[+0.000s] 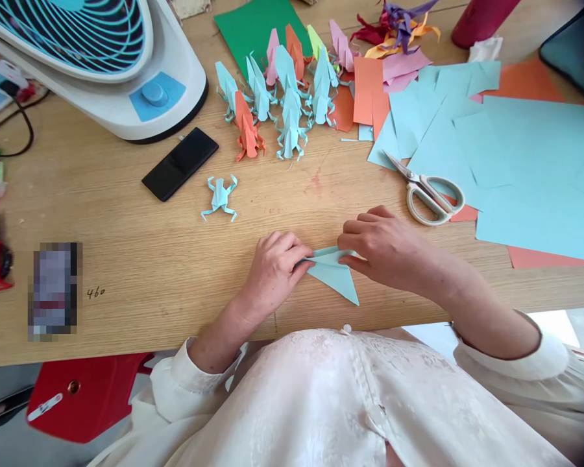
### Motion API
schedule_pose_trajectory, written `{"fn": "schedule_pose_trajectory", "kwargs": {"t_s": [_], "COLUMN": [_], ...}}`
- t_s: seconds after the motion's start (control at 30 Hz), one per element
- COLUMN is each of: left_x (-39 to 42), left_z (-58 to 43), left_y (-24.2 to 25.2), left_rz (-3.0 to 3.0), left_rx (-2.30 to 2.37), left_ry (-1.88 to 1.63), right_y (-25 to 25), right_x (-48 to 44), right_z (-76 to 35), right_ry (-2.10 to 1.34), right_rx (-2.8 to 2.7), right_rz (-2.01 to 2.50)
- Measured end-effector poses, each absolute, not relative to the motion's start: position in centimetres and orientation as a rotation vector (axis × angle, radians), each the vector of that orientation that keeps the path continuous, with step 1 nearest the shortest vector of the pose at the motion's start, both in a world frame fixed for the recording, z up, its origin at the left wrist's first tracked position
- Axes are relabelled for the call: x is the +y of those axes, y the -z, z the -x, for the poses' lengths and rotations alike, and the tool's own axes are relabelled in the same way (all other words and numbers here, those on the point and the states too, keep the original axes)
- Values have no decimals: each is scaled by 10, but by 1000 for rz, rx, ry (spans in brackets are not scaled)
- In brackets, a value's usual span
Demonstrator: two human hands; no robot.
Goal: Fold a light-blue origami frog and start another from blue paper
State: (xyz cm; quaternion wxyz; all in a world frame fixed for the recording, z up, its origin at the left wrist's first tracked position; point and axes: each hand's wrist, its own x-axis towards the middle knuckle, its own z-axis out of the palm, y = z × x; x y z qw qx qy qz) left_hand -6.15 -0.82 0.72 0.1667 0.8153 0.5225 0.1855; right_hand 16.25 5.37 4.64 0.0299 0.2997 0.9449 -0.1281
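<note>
A light blue piece of folded paper (pixel 335 280) is between my two hands, near the table's front edge, with one pointed corner toward me. My left hand (pixel 279 266) pinches its left end between thumb and fingers. At its upper right side, my right hand (pixel 377 246) grips the paper between thumb and bent fingers. A small light blue folded paper frog (pixel 220 197) lies farther up and to the left. Behind it stand several folded paper figures in light blue, orange, pink and green, among them an orange one (pixel 246 126).
Scissors (pixel 433 198) lie right of my right hand, partly on light blue sheets (pixel 540 162). A black phone (pixel 180 163) and a white fan (pixel 175 84) are at the upper left. A green sheet (pixel 243 29) and a dark red cylinder (pixel 481 19) are at the back.
</note>
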Motion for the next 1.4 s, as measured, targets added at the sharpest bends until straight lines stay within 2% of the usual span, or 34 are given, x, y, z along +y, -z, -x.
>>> {"fn": "schedule_pose_trajectory", "kwargs": {"t_s": [0.23,0.5,1.4], "left_x": [-12,-10,-20], "left_z": [69,76,91], "left_y": [-5,-5,-3], "left_rz": [-2320,-2253,-2104], "left_rx": [1436,1473,1576], "left_ry": [-514,-516,-685], "right_y": [-36,-27,-18], "right_x": [45,46,47], "right_z": [-156,-157,-158], "right_ry": [665,765,664], "right_rx": [2981,2999,3130], "right_rz": [-994,-1098,-1072]}}
